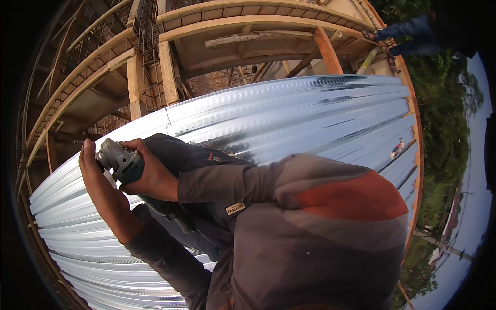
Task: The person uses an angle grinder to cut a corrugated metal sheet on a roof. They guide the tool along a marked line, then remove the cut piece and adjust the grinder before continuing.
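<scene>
My right hand (155, 175) is closed around the body of an angle grinder (133, 170) with a dark green housing and a grey metal gear head. The tool is held up over the metal sheets, its head toward the left. Beside that head is my left hand (106, 195), fingers stretched upward and palm turned to the tool. Its fingertips are at the head's left side; its thumb and any disc between are mostly hidden. Both arms wear dark sleeves. Under the tool and around my legs lie ribbed, shiny metal decking sheets (289, 106).
Timber formwork beams (248, 21) with steel rebar inside run beyond the sheets, over a drop. A wooden post (328, 50) stands at the far edge. Another person's legs (408, 35) in jeans and sandals are at upper right. A small colourful item (397, 148) lies on the decking.
</scene>
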### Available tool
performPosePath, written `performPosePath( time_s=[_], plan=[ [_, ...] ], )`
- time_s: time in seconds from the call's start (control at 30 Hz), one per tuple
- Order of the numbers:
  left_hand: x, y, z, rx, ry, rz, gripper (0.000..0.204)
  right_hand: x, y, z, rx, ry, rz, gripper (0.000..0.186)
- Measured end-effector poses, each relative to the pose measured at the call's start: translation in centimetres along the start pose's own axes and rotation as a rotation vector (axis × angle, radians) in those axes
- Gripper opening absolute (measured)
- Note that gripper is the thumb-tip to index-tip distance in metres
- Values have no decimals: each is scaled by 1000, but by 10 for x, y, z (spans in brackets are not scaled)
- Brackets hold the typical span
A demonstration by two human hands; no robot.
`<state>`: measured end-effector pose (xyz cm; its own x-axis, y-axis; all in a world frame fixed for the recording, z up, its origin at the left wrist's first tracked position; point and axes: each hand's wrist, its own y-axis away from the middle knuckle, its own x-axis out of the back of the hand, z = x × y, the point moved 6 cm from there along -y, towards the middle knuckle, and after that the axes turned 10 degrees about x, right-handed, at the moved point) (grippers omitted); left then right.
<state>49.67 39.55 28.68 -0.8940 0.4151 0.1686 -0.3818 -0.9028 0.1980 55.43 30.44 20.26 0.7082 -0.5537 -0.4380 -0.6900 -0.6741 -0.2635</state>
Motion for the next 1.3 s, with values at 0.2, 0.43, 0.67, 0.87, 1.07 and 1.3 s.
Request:
performPosePath(
  time_s=[0.2,0.43,0.67,0.87,1.07,1.3],
  plan=[
    [-9,-13,4,273,217,-26,61,9,3,-5,44,198,40,87],
    [-1,-11,6,129,174,-102,45,4,5,5,74,187,-46,88],
    [16,-9,12,161,16,-112,34,-8,3,14,29,85,-99,85],
    [14,-4,2,98,-77,-69,23,-6,-1,17,-106,15,-115,89],
    [9,-14,-24,-39,-326,12,16,-1,-7,13,-117,-29,-79,89],
    [-4,-11,-34,-404,-807,190,17,4,-10,14,-139,-121,-71,88]
  ],
)
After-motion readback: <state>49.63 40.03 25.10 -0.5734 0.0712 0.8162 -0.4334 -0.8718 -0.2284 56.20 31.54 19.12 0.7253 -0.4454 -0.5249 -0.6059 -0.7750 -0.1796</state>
